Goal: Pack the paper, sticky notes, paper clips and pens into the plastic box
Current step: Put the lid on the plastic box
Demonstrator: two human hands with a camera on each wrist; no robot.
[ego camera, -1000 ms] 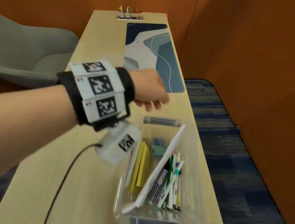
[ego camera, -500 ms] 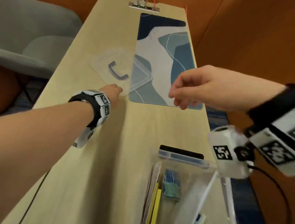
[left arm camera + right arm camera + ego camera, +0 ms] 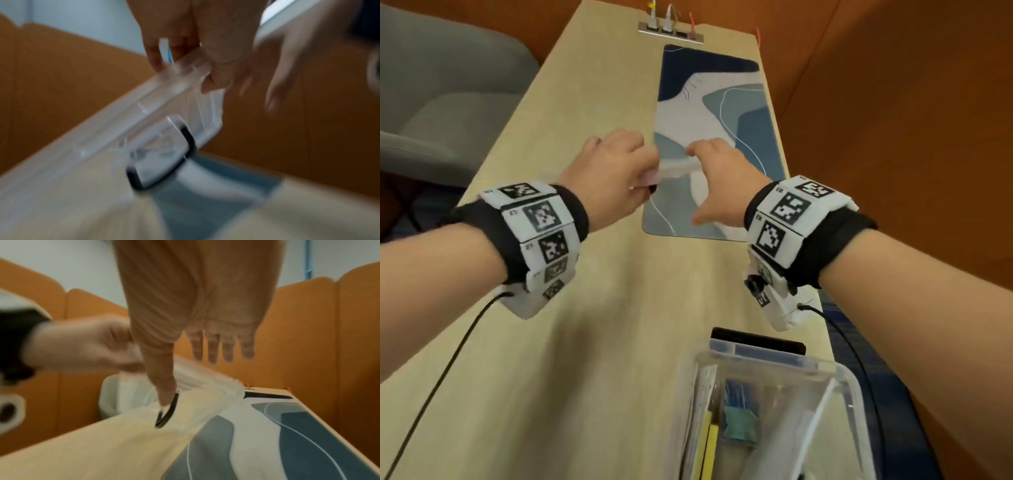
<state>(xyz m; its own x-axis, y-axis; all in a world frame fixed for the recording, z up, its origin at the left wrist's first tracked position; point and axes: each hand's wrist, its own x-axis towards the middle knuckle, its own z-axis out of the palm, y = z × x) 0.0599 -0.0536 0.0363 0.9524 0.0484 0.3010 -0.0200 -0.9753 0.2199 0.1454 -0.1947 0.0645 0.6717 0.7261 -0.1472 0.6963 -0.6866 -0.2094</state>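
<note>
My left hand [image 3: 616, 171] grips one edge of the clear plastic lid [image 3: 676, 170] and holds it tilted above the desk. The left wrist view shows the fingers curled round the lid's rim [image 3: 180, 76] and its dark handle [image 3: 186, 138] below. My right hand [image 3: 717, 168] is at the lid's other side with fingers straight [image 3: 222, 350], and the thumb reaches down by the handle [image 3: 167, 410]. The clear plastic box [image 3: 851, 375] stands at the near right with paper [image 3: 702, 383], yellow sticky notes [image 3: 710, 445] and blue-green paper clips [image 3: 739, 407] inside. The pens are out of frame.
A blue and white desk mat [image 3: 739, 113] lies on the wooden desk [image 3: 592, 342] under the hands. A black flat object [image 3: 756, 341] sits behind the box. A grey chair [image 3: 448, 89] is at left and orange partitions [image 3: 893, 120] at right. Cables trail from both wrists.
The left hand reached the lid lying on the desk, took hold of its edge and raised it. The right hand moved forward from above the box to the lid.
</note>
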